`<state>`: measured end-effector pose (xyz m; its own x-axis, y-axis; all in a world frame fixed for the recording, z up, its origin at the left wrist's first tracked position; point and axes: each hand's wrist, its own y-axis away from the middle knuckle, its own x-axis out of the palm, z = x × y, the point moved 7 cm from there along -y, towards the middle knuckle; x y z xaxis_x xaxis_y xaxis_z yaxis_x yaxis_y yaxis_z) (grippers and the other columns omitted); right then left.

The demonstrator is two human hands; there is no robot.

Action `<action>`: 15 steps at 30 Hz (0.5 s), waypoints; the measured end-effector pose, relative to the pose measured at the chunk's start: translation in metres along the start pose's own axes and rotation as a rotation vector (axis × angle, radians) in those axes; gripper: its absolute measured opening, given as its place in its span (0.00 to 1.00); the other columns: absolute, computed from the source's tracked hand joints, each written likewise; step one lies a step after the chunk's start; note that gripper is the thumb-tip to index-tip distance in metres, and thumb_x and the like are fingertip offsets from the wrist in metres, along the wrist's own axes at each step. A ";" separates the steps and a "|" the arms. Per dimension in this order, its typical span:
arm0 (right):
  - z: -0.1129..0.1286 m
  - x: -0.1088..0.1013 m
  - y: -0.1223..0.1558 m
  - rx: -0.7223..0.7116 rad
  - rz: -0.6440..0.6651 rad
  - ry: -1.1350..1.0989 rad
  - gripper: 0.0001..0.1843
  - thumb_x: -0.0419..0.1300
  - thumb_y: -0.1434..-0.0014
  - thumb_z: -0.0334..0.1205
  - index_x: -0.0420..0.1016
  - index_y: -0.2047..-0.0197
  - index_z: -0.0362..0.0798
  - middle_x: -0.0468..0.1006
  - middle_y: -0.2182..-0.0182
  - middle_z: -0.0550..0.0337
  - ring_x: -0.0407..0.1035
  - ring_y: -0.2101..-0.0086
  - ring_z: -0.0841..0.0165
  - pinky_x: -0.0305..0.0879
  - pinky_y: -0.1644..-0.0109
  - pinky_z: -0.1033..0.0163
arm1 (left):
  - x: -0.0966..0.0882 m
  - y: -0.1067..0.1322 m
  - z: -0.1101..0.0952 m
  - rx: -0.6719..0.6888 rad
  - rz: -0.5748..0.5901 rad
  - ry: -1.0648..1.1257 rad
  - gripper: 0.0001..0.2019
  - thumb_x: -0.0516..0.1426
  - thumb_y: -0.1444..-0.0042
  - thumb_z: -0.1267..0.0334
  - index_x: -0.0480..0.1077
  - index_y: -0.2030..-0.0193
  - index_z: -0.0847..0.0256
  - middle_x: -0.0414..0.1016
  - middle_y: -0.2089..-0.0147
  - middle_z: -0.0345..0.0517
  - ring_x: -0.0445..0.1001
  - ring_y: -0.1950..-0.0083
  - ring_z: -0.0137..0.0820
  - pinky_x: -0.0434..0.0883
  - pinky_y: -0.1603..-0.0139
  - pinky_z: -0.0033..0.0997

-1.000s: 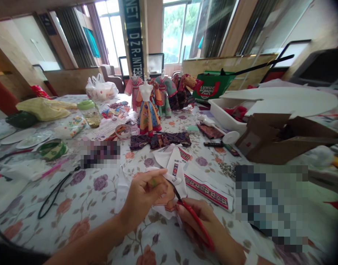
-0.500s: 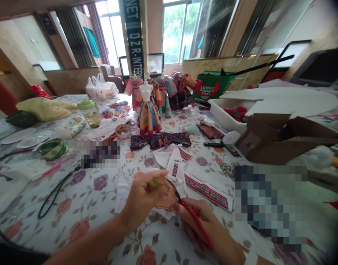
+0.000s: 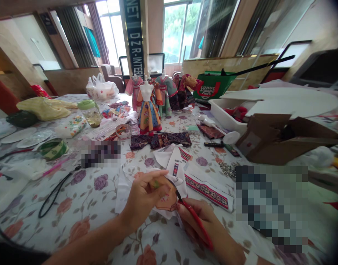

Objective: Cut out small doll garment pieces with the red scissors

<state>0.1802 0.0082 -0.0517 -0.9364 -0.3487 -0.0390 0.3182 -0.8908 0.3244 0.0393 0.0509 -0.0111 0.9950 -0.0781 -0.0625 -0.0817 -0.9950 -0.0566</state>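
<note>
My left hand [image 3: 142, 195] pinches an orange printed piece of fabric [image 3: 166, 198] between thumb and fingers. Red-handled scissors [image 3: 198, 222] are gripped in my right hand [image 3: 202, 217]; their dark blades lie at the right edge of the orange piece. Whether the blades are fully closed I cannot make out. Under and behind my hands lies white fabric [image 3: 169, 154] with patterned red and black bands. Just beyond it is a folded dark paisley cloth [image 3: 171, 140].
Small dress forms in bright dresses [image 3: 148, 114] stand at the table's middle. At right are a white bin [image 3: 229, 123], an open cardboard box [image 3: 262, 143] and a green bag [image 3: 213, 86]. A lidded cup [image 3: 91, 116] and green tape roll [image 3: 51, 149] sit at left.
Both hands stay nearly in place. The orange piece and the scissors' blades have shifted very slightly.
</note>
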 end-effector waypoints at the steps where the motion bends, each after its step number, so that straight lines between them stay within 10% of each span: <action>1: -0.001 0.000 0.000 0.005 -0.003 -0.003 0.26 0.58 0.46 0.61 0.59 0.79 0.48 0.56 0.90 0.72 0.46 0.89 0.79 0.42 0.86 0.72 | 0.000 0.000 0.000 -0.002 -0.003 -0.006 0.16 0.62 0.52 0.65 0.76 0.55 0.59 0.74 0.67 0.41 0.67 0.69 0.26 0.67 0.67 0.22; 15: 0.002 0.000 0.000 0.008 -0.011 -0.004 0.28 0.58 0.48 0.64 0.59 0.79 0.48 0.55 0.90 0.72 0.46 0.88 0.79 0.40 0.86 0.71 | 0.001 0.000 -0.002 0.003 -0.011 0.064 0.15 0.63 0.54 0.67 0.77 0.56 0.58 0.75 0.67 0.41 0.70 0.67 0.27 0.68 0.66 0.22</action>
<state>0.1794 0.0088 -0.0498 -0.9404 -0.3379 -0.0387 0.3069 -0.8920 0.3319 0.0401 0.0509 -0.0090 0.9975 -0.0712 0.0024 -0.0710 -0.9957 -0.0597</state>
